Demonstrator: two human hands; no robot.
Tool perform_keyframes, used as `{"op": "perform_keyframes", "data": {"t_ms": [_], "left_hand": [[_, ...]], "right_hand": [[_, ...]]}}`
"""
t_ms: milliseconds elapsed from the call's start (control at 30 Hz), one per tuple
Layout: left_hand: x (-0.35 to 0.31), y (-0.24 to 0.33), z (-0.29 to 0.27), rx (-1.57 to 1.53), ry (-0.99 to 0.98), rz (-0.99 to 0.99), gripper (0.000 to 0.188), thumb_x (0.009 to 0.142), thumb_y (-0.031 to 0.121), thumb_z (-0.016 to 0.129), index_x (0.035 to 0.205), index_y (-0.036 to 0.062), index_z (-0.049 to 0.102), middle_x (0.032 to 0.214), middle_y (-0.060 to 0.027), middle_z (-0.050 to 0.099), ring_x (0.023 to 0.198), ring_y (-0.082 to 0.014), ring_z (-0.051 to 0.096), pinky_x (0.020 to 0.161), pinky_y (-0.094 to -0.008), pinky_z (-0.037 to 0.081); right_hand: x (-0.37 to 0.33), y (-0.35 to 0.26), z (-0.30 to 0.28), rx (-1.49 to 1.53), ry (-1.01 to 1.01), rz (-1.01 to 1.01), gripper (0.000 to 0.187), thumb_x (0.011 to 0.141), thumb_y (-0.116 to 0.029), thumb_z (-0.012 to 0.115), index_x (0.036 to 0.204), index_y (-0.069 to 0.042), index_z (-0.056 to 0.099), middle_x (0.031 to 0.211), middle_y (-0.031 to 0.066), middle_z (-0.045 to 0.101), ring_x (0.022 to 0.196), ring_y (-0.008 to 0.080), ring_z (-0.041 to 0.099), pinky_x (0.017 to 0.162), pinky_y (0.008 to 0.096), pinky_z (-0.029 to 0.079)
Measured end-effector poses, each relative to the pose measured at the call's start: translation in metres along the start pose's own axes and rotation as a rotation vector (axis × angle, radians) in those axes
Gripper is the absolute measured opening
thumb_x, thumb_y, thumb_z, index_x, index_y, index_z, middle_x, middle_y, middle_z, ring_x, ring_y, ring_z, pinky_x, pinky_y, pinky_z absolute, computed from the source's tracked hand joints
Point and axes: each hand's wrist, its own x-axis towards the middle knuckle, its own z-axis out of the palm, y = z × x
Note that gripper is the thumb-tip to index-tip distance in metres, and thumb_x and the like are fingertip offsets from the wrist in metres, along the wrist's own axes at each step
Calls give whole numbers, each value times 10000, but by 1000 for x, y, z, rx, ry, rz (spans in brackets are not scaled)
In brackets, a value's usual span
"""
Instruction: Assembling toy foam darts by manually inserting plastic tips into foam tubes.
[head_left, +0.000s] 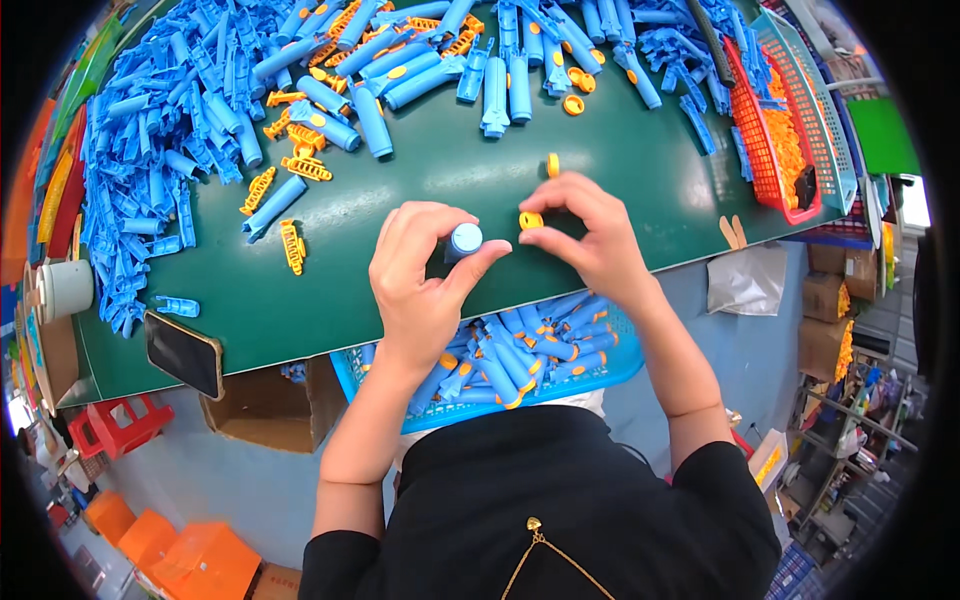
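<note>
My left grip (420,270), best kept steady, curls round a blue plastic tube (466,238); my right grip (592,228) pinches a round yellow plastic piece (531,220).

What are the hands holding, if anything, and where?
Left hand: blue tube, around its side near the end facing the camera. Right hand: round yellow piece, by its edge, thumb and fingers.
</note>
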Motion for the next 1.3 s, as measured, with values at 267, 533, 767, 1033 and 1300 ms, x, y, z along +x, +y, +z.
{"op": "perform_keyframes", "data": {"t_ms": [267, 533, 767, 1033, 1300], "left_hand": [[-9, 1, 5, -120, 32, -64, 298, 663, 58, 847, 854, 32, 619, 820, -68, 590, 725, -161, 570, 524, -254, 460], [-10, -2, 3, -118, 15, -22, 298, 646, 48, 821, 823, 29, 582, 831, -80, 594, 711, -190, 563, 534, -277, 459], [-10, -4, -6, -92, -44, -37, 295, 635, 12, 786, 850, 32, 586, 869, -88, 600, 788, -223, 576, 651, -307, 488], [7, 2, -24, -806, -610, -618, 526, 909, 436, 421, 1127, -19, 570, 1133, -105, 562, 1034, -195, 522, 954, -317, 370], [3, 3, -12, -708, -496, -523, 516, 940, 412, 396, 1119, -42, 564, 1053, -100, 560, 993, -191, 521, 941, -302, 374]], "right_hand": [[29, -25, -8, 197, -23, 47, 232, 726, -80, 786, 917, -15, 673, 872, 53, 644, 758, 129, 571, 641, 244, 424], [32, -57, 8, -59, -31, -259, 302, 666, -126, 830, 900, -21, 670, 824, 80, 629, 705, 215, 618, 599, 301, 497], [35, -74, 2, -165, -116, -211, 276, 662, -97, 818, 881, -24, 667, 802, 70, 606, 675, 219, 613, 578, 303, 495], [36, -66, 5, -172, -75, -241, 270, 625, -104, 830, 792, -40, 628, 767, 47, 594, 681, 220, 556, 582, 319, 455], [36, -52, 5, -31, -114, -186, 294, 645, -169, 832, 744, -60, 578, 739, 24, 577, 782, 227, 508, 655, 313, 429]]}}
